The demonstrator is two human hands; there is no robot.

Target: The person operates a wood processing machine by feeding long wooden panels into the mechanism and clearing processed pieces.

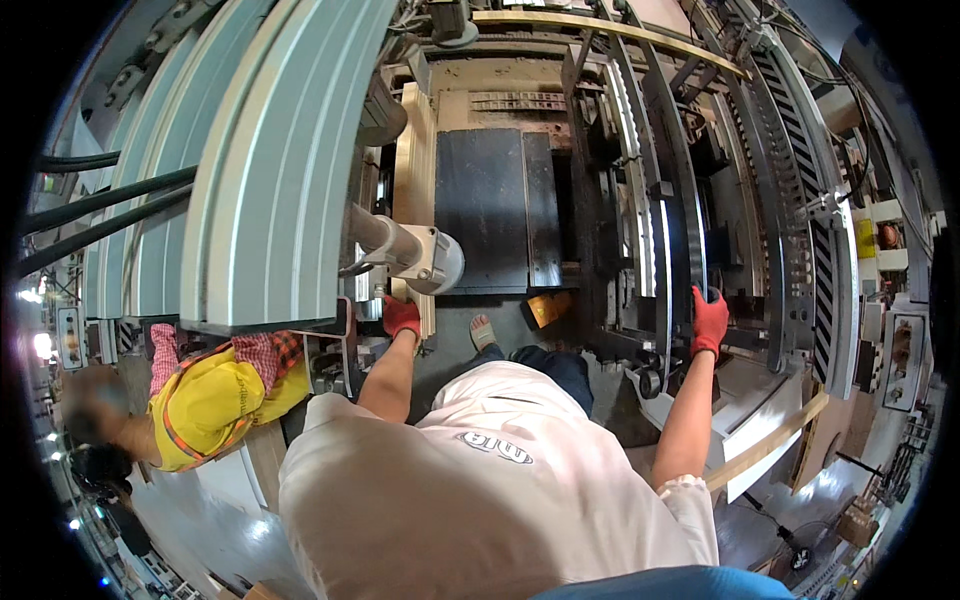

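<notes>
My left hand, in a red glove, is closed on the near end of a long pale wooden board; some of its fingers are hidden. The board runs away from me, left of a dark metal plate. On the right, my right hand, also red-gloved, has its fingers wrapped round the near end of a long dark metal rail. Both arms are spread wide, one at each side of the machine's opening. A round-ended metal cylinder juts out just beyond my left hand.
Large grey-green metal beams overhang the left side. Below them a person in a yellow vest stands close by. An orange object lies near my foot. A striped machine guard and a wooden strip are at right.
</notes>
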